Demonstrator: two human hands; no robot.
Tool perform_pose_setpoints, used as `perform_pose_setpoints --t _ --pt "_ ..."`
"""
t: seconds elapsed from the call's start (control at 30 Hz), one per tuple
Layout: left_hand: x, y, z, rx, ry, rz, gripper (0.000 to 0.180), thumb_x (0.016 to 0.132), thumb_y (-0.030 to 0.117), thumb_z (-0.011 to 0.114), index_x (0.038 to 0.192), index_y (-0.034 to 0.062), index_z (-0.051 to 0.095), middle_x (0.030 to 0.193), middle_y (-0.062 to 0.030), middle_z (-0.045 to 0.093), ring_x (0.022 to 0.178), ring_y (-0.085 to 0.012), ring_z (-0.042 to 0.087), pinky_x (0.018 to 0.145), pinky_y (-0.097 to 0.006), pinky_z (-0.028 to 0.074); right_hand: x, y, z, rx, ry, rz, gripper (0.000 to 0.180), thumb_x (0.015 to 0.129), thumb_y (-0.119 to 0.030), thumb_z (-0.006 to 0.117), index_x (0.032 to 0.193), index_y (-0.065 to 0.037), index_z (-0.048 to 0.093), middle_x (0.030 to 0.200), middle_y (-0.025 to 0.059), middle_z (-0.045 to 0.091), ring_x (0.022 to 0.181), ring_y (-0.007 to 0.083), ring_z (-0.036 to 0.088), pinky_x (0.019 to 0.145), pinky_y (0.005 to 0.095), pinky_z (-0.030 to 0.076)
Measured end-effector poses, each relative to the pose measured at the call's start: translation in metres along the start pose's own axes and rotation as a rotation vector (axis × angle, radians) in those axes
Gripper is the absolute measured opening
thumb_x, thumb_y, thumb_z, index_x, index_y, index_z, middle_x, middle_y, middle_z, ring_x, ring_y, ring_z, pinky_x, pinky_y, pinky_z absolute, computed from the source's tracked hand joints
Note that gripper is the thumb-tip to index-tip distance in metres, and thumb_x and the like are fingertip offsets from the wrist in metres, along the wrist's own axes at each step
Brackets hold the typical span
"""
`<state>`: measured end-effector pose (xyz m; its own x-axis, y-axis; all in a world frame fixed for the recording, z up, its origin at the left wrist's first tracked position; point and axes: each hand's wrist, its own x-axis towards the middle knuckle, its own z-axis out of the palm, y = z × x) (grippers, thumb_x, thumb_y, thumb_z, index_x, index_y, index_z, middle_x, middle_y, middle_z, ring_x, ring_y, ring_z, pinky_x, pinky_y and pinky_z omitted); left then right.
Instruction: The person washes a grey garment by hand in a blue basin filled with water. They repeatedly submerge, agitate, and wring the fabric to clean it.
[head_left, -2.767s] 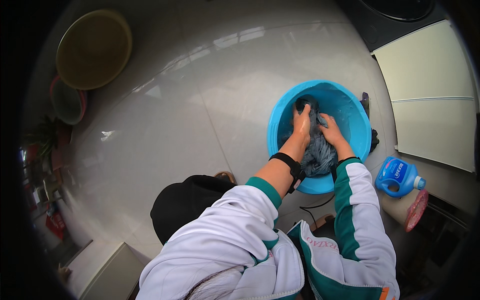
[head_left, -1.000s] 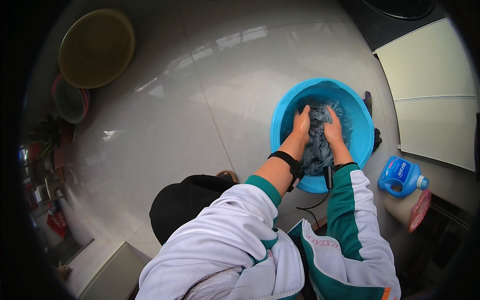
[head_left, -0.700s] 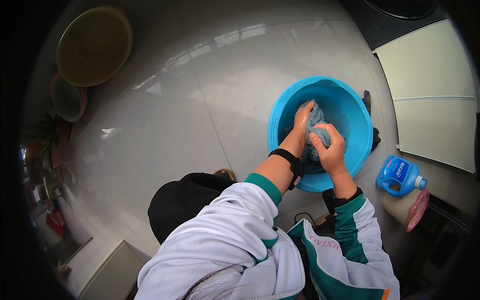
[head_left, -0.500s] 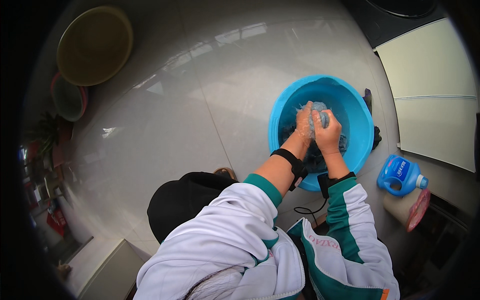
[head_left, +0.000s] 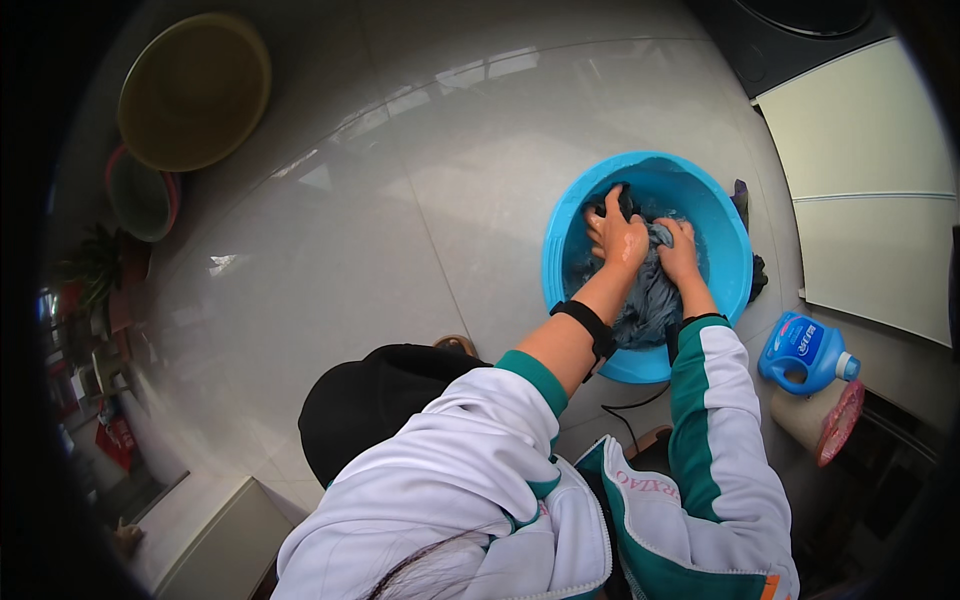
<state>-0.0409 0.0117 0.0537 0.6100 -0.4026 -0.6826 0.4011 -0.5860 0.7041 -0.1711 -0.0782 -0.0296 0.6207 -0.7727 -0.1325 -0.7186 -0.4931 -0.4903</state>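
A blue plastic basin [head_left: 735,265] holds water and a soaked grey-blue cloth [head_left: 648,298], bunched along its middle. Inside the basin, my left hand [head_left: 622,240] is curled around a dark piece of wet cloth [head_left: 626,202] near the far side; part of that piece is hidden by the fingers. My right hand [head_left: 680,252] grips the top of the grey-blue cloth, close beside the left. Both wrists wear black straps, and the white-and-green sleeves are pushed back from the hands.
Right of the basin, a blue detergent jug [head_left: 805,350] stands by a beige container with a pink rim [head_left: 840,425]. A pale cabinet [head_left: 870,180] is beyond. Dark items [head_left: 758,277] lie against the basin's right side. A tan basin [head_left: 195,90] sits far left.
The hands were pressed together on a balled cloth at the far side. Now they are apart, the right one lower and to the right, and the grey-blue cloth is spread out below them.
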Motion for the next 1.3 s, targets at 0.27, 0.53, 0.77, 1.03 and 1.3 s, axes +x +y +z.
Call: perform_pose_setpoints --t 0.27,0.53,0.77,1.03,1.3 --pt "-0.009 0.002 -0.011 0.638 -0.088 0.267 0.074 0.074 0.011 0.07 0.137 0.0287 0.038 0.129 -0.0126 0.035 0.12 -0.0346 0.034 0.095 -0.052 0.031 -0.022 -0.066 -0.051 0.213 0.344 -0.23 0.046 0.061 0.011 0.056 0.104 -0.003 0.048 0.108 0.0161 0.046 0.106 0.0376 0.047 0.094 0.0416 0.041" --pt "-0.007 -0.002 -0.003 0.584 -0.138 0.984 0.044 0.07 0.012 0.069 0.113 0.0181 0.063 0.134 -0.0121 0.044 0.13 -0.0328 0.034 0.095 -0.063 0.026 -0.044 -0.084 -0.084 0.37 0.241 -0.361 0.048 0.058 0.008 0.053 0.104 -0.003 0.044 0.111 0.012 0.042 0.105 0.0272 0.046 0.098 0.0361 0.039" --pt "0.009 0.014 -0.014 0.108 -0.146 0.683 0.02 0.076 0.019 0.063 0.082 0.0004 0.058 0.083 -0.0251 0.062 0.085 -0.0455 0.058 0.07 -0.044 0.047 -0.074 -0.054 -0.052 0.501 -0.098 0.031 0.092 0.071 -0.021 0.08 0.143 -0.005 0.025 0.135 0.0181 0.043 0.124 0.0302 0.044 0.104 0.0392 0.036" --pt "0.023 0.018 -0.026 -0.105 0.181 0.518 0.024 0.076 0.013 0.054 0.093 -0.0032 0.058 0.089 -0.029 0.063 0.085 -0.0476 0.059 0.073 -0.048 0.048 -0.059 -0.026 -0.083 0.894 -0.1 0.398 0.029 0.077 -0.012 0.062 0.102 0.003 0.063 0.092 0.0096 0.066 0.087 0.021 0.062 0.083 0.0313 0.046" --pt "0.018 -0.015 -0.009 0.473 0.215 0.479 0.048 0.071 0.009 0.069 0.111 -0.0009 0.045 0.11 -0.0237 0.051 0.102 -0.0439 0.051 0.087 -0.05 0.042 0.001 -0.026 -0.041 0.584 0.155 0.442 0.054 0.08 -0.018 0.061 0.131 -0.008 0.043 0.128 0.0194 0.045 0.115 0.0317 0.047 0.096 0.0401 0.04"
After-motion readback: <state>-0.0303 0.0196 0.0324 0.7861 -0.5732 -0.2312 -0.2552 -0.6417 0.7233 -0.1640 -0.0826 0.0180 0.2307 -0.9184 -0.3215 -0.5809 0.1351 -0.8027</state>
